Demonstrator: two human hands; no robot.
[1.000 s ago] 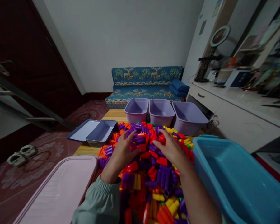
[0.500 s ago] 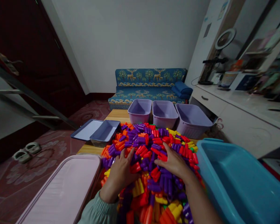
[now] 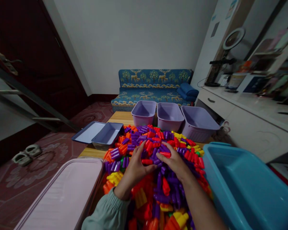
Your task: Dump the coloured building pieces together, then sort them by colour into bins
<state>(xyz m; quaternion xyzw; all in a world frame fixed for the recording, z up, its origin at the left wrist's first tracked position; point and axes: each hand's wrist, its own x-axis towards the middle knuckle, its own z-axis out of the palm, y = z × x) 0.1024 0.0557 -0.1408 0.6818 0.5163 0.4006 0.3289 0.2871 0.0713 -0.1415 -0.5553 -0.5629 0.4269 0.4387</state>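
A big heap of plastic building pieces (image 3: 175, 188), mostly purple and red with some orange, yellow and green, covers the middle of the wooden table (image 3: 121, 117). My left hand (image 3: 137, 164) rests at the heap's left-centre, thumb and fingers apart, by a red piece (image 3: 147, 162). Facing it, my right hand (image 3: 174, 161) touches the heap with spread fingers, near another red piece (image 3: 165, 154). Between my hands lie purple and red pieces. Neither hand visibly grips one, though some fingertips are partly hidden among the pieces.
Three lilac bins (image 3: 144, 120) stand behind the heap. A large blue tub (image 3: 230, 179) is at the right. To the left are a pink lid (image 3: 62, 191) and a blue-grey box (image 3: 108, 135) with its lid open. A patterned sofa (image 3: 153, 84) stands beyond.
My left hand has moved right and slightly forward, and my right hand a little left. The hands are closer together, and pieces between and around them have shifted.
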